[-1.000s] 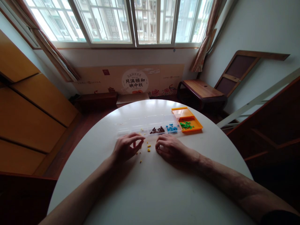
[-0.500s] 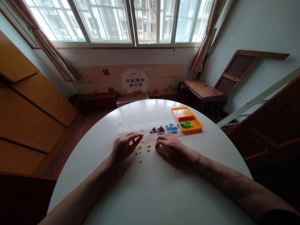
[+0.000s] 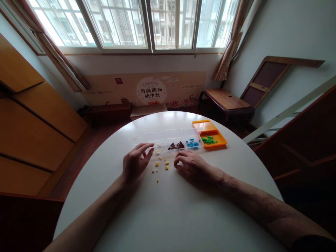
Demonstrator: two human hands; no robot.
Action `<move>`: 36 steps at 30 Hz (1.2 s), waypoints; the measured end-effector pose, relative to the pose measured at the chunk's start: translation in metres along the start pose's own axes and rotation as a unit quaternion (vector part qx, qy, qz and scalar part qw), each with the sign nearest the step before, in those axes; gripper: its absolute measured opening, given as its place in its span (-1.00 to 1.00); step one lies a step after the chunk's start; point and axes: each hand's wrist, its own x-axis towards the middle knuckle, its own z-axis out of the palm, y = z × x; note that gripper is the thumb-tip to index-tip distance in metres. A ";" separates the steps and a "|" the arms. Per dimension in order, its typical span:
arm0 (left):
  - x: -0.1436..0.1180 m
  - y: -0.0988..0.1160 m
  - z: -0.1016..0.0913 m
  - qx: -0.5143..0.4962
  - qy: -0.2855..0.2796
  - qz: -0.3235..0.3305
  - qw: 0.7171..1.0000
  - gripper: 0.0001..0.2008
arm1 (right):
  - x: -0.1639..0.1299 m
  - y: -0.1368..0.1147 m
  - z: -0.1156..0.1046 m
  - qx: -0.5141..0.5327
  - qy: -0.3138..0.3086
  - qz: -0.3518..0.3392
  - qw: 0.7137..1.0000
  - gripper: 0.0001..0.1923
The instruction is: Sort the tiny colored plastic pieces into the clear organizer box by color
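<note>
**Head view: hands beside the organizer**

The clear organizer lay on the table with its long axis running left to right, an orange tray at its right end. Left hand was spread, fingertips at its yellow compartment. Right hand rested curled, holding nothing visible, near loose yellow pieces.

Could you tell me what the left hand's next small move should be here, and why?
Probably lower the left hand to the nearest loose yellow pieces and pinch one. Its fingers look open and empty above the clear divided box, whose compartment already holds a few yellow pieces, while several more lie scattered on the white table between both hands. The right hand rests on the table.
</note>
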 end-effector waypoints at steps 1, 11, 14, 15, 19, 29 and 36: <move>-0.001 0.001 0.000 -0.013 -0.002 0.003 1.000 -0.82 | 0.000 0.000 0.000 0.003 0.009 0.002 1.000 -0.95; -0.019 0.045 0.010 -0.290 -0.201 0.087 0.932 -0.86 | 0.004 -0.002 -0.002 0.044 0.064 -0.003 0.997 -0.91; -0.019 0.051 0.012 -0.308 -0.218 0.080 0.923 -0.83 | 0.005 -0.003 -0.004 0.049 0.064 -0.012 0.997 -0.92; -0.018 0.051 0.011 -0.306 -0.215 0.070 0.925 -0.81 | 0.005 -0.004 -0.004 0.051 0.067 -0.017 0.996 -0.92; -0.013 0.049 0.010 -0.318 -0.190 0.040 0.928 -0.78 | 0.005 -0.005 -0.005 0.055 0.070 -0.027 0.996 -0.94; -0.013 0.045 0.012 -0.366 -0.226 0.001 0.903 -0.74 | 0.001 -0.001 -0.002 0.073 0.048 -0.011 0.996 -0.90; -0.008 0.035 0.009 -0.296 -0.180 0.041 0.937 -0.77 | 0.001 -0.004 -0.002 0.059 0.036 -0.006 0.998 -0.89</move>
